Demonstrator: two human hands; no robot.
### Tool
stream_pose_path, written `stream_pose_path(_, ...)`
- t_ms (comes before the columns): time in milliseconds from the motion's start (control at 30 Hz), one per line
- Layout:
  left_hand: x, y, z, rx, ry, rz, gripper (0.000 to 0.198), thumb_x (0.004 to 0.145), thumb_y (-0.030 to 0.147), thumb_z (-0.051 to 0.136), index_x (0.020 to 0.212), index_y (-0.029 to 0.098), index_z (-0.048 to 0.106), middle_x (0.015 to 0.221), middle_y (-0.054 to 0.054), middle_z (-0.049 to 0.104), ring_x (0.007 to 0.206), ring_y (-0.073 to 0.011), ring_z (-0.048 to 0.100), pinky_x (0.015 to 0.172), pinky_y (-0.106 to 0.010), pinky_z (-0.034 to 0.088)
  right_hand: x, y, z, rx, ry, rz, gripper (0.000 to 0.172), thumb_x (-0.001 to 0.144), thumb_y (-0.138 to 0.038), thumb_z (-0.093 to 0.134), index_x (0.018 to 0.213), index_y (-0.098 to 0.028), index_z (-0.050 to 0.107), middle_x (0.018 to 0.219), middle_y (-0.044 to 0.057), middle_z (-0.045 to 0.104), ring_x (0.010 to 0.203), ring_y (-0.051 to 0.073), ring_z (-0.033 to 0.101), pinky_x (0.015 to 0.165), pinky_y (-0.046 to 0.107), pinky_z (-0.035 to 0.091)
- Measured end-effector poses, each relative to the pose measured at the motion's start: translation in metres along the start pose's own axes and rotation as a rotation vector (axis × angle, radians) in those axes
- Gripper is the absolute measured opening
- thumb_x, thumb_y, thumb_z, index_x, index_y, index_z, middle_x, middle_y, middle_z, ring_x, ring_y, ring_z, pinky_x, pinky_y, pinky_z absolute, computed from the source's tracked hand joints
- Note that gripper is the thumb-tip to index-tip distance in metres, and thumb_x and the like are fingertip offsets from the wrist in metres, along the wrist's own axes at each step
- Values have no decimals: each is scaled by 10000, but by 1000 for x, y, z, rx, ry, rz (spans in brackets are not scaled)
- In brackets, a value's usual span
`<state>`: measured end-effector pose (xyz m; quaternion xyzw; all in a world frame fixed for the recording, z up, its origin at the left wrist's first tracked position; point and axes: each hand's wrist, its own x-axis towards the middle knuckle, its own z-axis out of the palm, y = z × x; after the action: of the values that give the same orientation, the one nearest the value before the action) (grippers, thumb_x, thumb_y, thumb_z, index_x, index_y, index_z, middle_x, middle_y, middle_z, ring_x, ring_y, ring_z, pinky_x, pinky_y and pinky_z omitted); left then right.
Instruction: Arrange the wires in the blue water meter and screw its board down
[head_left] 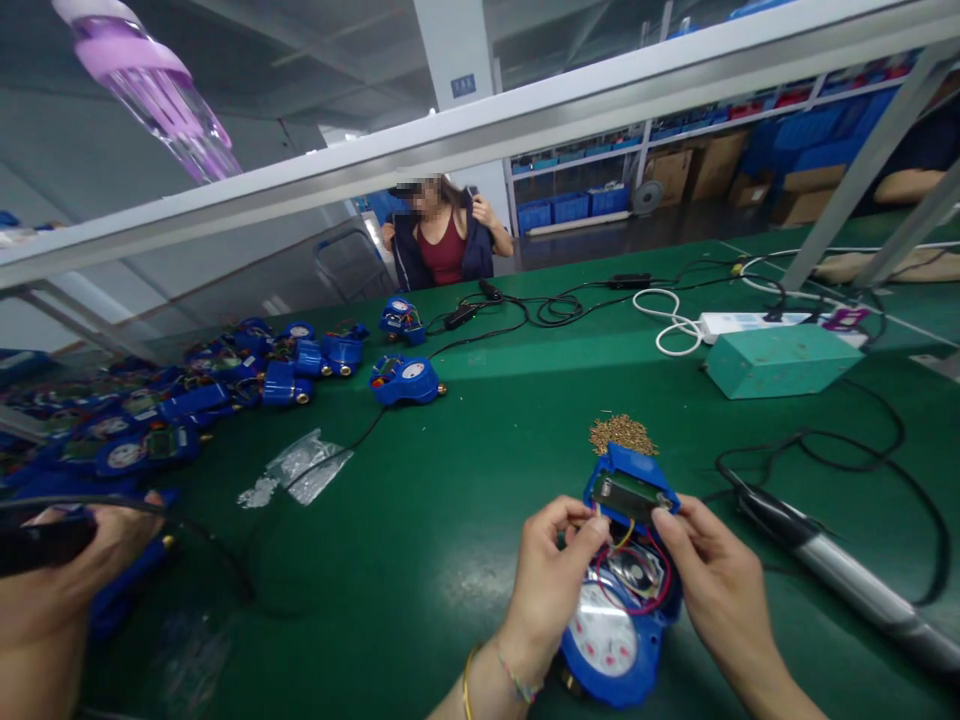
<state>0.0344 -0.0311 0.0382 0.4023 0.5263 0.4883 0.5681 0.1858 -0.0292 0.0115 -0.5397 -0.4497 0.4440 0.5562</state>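
A blue water meter [611,640] with a white dial lies in front of me, its electronics compartment uncovered. Red and yellow wires [664,595] run from it to a blue cover [634,465] that holds a dark circuit board [626,497]. My right hand [712,565] grips the cover's right side between thumb and fingers. At the cover's left lower edge, my left hand [551,560] is closed in a pinch by the wires; the fingers hide whether a wire or the edge is between them. A pile of small brass screws [621,434] lies just behind the cover.
A co-worker's hand [112,545] holds a dark tool at the left, near many blue meters [217,400]. An electric screwdriver [832,560] lies at right, below a green box [784,362] and power strip [720,325]. Plastic bags [311,465] and cables cross the table. Another person stands opposite.
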Motion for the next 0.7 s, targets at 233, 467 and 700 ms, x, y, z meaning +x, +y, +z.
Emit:
stream_pose_path(233, 1, -4, -3, 66, 17, 19, 220, 776, 359, 729, 748, 143, 705, 667, 2, 608, 677, -134, 490, 667, -250, 380, 1, 3, 1, 6, 28, -11, 361, 793, -530, 712, 926, -195, 695, 789, 42, 755, 612, 173, 683, 543, 193, 554)
stream_pose_path(467, 1, -9, -5, 243, 61, 94, 153, 789, 296, 717, 726, 160, 746, 663, -5, 606, 677, -144, 457, 653, -267, 346, 1, 3, 2, 9, 99, -26, 382, 766, -518, 734, 946, -181, 729, 822, 61, 767, 647, 202, 714, 562, 223, 594)
stream_pose_path(700, 2, -1, -4, 275, 64, 152, 144, 771, 296, 711, 683, 182, 706, 724, -14, 600, 751, -179, 521, 721, -288, 381, 0, 4, 3, -1, 106, -47, 349, 791, -500, 720, 955, -192, 738, 861, 58, 776, 651, 197, 719, 573, 220, 601)
